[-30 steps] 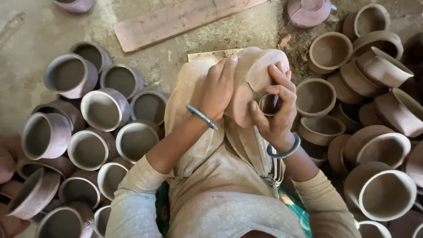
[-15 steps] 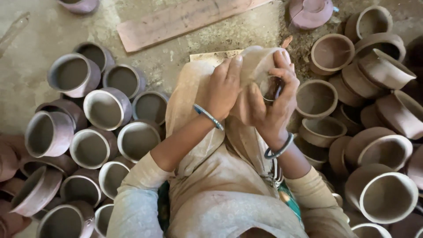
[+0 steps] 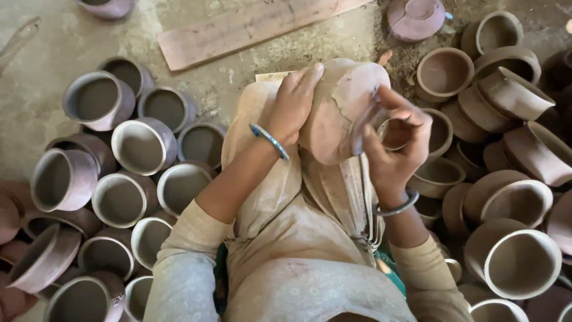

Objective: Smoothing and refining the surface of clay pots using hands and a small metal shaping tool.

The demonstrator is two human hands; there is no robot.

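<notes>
Pot (image 3: 339,113) turned since earlier; one pot, left hand (image 3: 295,107) grip cupping, right hand (image 3: 396,140) grip pinching rim.

Likely a pottery workshop: unfired clay pots (image 3: 143,146) crowd the dirt floor (image 3: 47,36)

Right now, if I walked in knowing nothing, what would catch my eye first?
Most likely the unfired clay pot held up at the centre, the left hand cupping its side and the right hand working at its base. Next, the crowd of grey-rimmed pots packed on the floor at the left, and the browner bowls piled at the right. A wooden plank lies beyond.
</notes>
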